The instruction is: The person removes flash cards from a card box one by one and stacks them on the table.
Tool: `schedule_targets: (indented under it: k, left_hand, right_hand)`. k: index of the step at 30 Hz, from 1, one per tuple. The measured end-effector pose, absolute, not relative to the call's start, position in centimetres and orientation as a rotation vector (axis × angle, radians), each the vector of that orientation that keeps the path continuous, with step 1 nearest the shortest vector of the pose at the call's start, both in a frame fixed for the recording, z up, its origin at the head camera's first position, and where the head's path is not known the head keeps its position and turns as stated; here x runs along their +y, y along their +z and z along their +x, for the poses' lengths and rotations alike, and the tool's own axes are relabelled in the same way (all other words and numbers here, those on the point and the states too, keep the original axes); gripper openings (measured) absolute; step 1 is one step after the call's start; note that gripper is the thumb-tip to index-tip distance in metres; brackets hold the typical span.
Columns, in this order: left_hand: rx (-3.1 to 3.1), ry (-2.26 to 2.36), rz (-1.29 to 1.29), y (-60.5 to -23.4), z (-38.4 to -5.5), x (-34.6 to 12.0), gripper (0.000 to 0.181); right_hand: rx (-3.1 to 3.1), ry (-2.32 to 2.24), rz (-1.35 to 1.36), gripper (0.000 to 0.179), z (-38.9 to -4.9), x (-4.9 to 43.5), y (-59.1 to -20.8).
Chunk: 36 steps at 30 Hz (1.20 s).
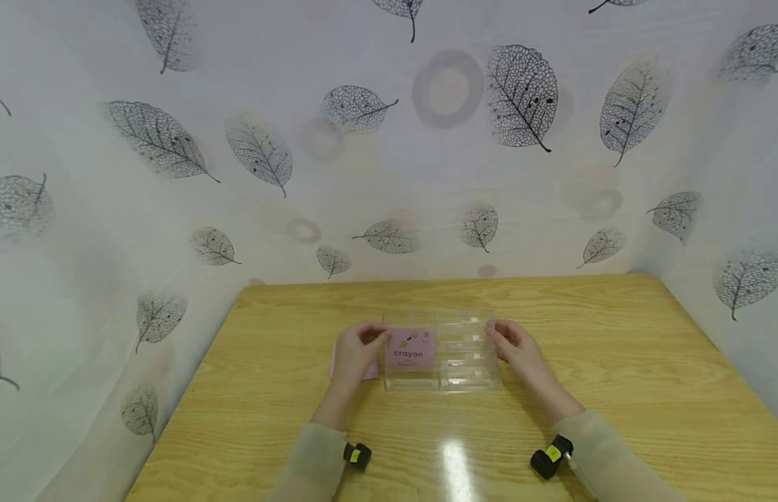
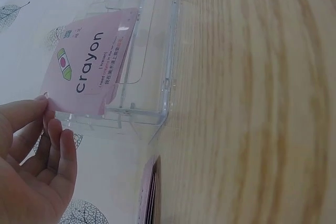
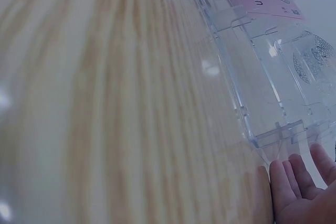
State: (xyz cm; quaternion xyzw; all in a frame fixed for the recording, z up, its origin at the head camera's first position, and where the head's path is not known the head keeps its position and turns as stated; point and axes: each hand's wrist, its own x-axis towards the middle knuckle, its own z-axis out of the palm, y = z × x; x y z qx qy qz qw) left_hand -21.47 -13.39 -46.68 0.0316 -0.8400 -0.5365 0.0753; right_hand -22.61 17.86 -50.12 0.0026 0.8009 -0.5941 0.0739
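Note:
A clear plastic organizer (image 1: 467,383) with several compartments lies on the table. A pink card (image 2: 94,59) printed "crayon" is at its left compartment, tilted in the left wrist view. My left hand (image 1: 357,355) pinches the card's left edge between thumb and index finger, the other fingers loosely curled. My right hand (image 1: 517,352) grips the organizer's right side, thumb and index finger at its edge. In the right wrist view, the fingers (image 3: 286,184) lie by the organizer's corner. Under and beside my left hand, a small stack of pink cards (image 1: 369,369) rests on the table, partly covered.
The wooden table (image 1: 270,418) runs back to a pale curtain (image 1: 389,167) with leaf prints, which also hangs along both sides. Each wrist carries a black camera mount, the left one (image 1: 359,456) and the right one (image 1: 551,457).

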Motion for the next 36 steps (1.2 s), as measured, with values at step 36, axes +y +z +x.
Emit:
schedule_targets:
  k: [36]
  left_hand:
    - [-2.454,-1.692,0.017,-45.3,-21.7,-14.2,0.015]
  right_hand:
    - [2.397,-1.79,0.0,0.059,-22.8,17.9,-50.3]
